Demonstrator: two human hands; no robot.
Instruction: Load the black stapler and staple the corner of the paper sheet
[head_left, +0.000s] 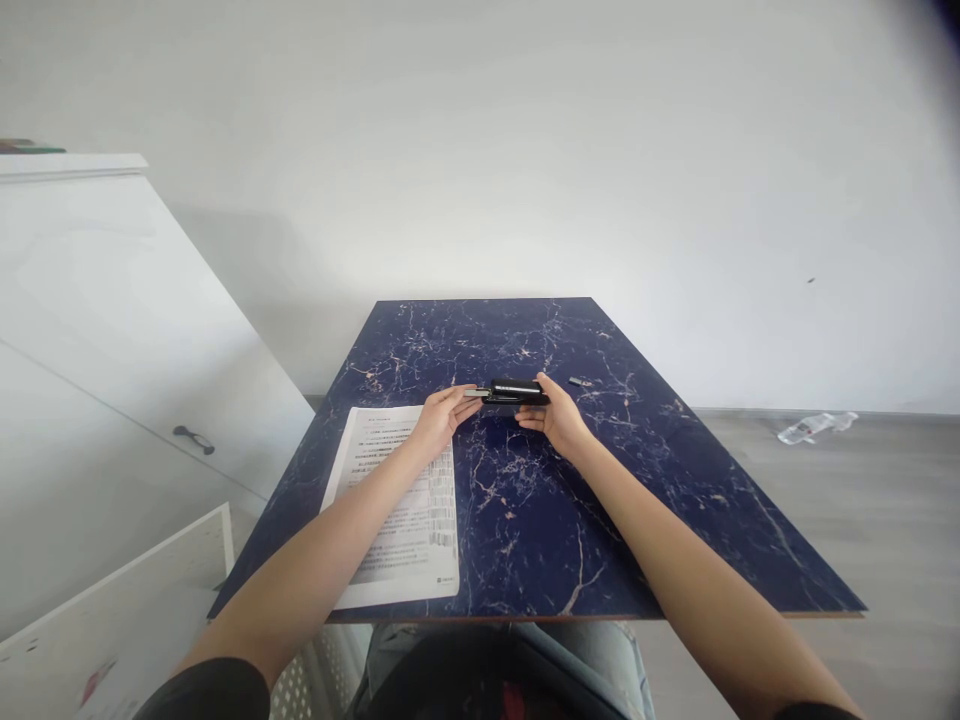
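A black stapler (514, 391) lies across the middle of the dark blue marbled table (660, 500). My right hand (556, 415) is closed around the stapler's right end. My left hand (442, 418) pinches the silver metal part that sticks out of the stapler's left end. Under my left forearm lies a printed sheet of white paper (409, 520). A small dark object (579, 381), too small to make out, rests on the table just right of the stapler.
A white cabinet with a dark handle (193, 438) stands to the left. A white board (112, 610) leans low at the left. A clear plastic bottle (814, 427) lies on the grey floor to the right. A white wall is behind the table.
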